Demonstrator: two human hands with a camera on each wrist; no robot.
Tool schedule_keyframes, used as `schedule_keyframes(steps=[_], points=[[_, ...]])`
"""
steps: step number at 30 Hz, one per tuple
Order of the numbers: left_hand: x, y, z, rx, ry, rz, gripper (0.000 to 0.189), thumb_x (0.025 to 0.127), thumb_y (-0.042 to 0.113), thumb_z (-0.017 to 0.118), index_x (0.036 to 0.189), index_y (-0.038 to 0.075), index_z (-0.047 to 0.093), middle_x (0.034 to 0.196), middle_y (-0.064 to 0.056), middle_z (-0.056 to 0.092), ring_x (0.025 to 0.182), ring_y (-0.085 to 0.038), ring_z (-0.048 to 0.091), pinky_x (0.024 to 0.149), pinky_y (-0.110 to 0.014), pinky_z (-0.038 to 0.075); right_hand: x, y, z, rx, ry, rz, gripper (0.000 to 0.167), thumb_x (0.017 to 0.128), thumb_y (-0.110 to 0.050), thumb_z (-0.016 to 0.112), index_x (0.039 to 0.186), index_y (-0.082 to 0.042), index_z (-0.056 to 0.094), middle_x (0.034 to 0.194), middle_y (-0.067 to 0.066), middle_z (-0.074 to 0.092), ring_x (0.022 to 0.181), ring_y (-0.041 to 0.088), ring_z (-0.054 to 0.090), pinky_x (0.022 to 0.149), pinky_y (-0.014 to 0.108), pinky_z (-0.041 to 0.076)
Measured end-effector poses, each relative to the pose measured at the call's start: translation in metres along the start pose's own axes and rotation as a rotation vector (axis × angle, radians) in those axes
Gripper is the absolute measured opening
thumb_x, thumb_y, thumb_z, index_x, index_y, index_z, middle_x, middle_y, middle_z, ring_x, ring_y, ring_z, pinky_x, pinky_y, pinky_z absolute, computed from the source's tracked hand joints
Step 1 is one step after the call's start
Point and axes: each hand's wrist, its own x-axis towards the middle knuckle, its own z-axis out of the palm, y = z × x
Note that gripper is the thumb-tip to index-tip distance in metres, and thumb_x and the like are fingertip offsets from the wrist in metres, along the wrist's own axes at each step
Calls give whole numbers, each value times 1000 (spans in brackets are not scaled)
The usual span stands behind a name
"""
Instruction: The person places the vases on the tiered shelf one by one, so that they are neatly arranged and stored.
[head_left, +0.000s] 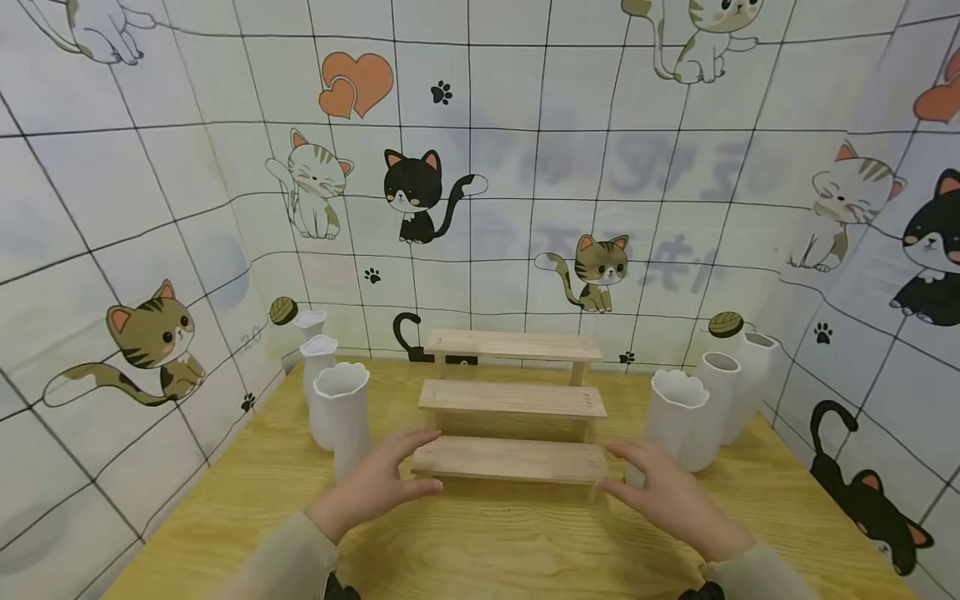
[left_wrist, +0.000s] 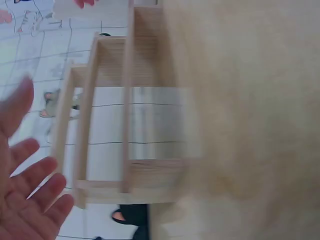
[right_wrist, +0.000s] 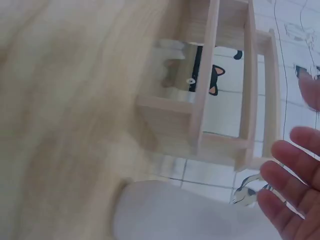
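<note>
Left hand (head_left: 371, 483): fingers extended, thumb held apart from them, palm turned inward; grip empty. Right hand (head_left: 667, 496): much the same attitude, mirrored, thumb and fingers spread, nothing pinched. Both wrist views show the fingers straight to slightly bent, with small gaps between them.

Between the two hands: a pale, unpainted wooden stand with three stepped shelves (head_left: 512, 398), upright, lowest shelf toward the person. Left fingertips lie at the left end of that lowest shelf, right fingertips at its right end; contact cannot be told on either side.

Just beyond the left hand: a tall white vase with a scalloped rim (head_left: 342, 408), upright, its lower part partly covered by the hand in the head view. Two more white vases stand behind it in a receding row.

Beyond the right hand: a wider white vase with a wavy rim (head_left: 678, 417), partly covered by that hand, then a white round-mouthed vase (head_left: 720, 383) and another white vase (head_left: 753, 367) at the rear.

All stand on a yellowish wood-grain tabletop (head_left: 487, 542). Around it: a white grid-lined sheet printed with cartoon cats (head_left: 495, 167). Beige sleeves (head_left: 292, 554) cover both forearms.
</note>
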Motion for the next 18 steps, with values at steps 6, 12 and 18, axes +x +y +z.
schedule_keyframes(steps=[6, 12, 18], points=[[-6, -18, 18, -133, 194, -105, 54, 83, 33, 76, 128, 8, 61, 127, -4, 58, 114, -29, 53, 93, -47, 44, -14, 22, 7, 71, 222, 185, 39, 94, -39, 62, 113, -5, 68, 100, 4, 68, 92, 20, 62, 74, 34, 51], [-7, -29, 30, -155, 315, -188, 52, 81, 26, 78, 126, 5, 61, 124, -7, 59, 109, -26, 54, 89, -41, 48, -22, 38, 11, 131, 382, 377, 49, 91, -49, 62, 109, -4, 67, 98, 9, 67, 89, 22, 59, 65, 28, 47], [-8, -33, 37, -180, 333, -251, 59, 83, 25, 77, 132, 2, 55, 128, -14, 55, 111, -30, 51, 91, -45, 46, -20, 48, 17, 188, 557, 483, 56, 85, -47, 70, 110, 1, 56, 100, 15, 58, 91, 27, 53, 71, 34, 40]])
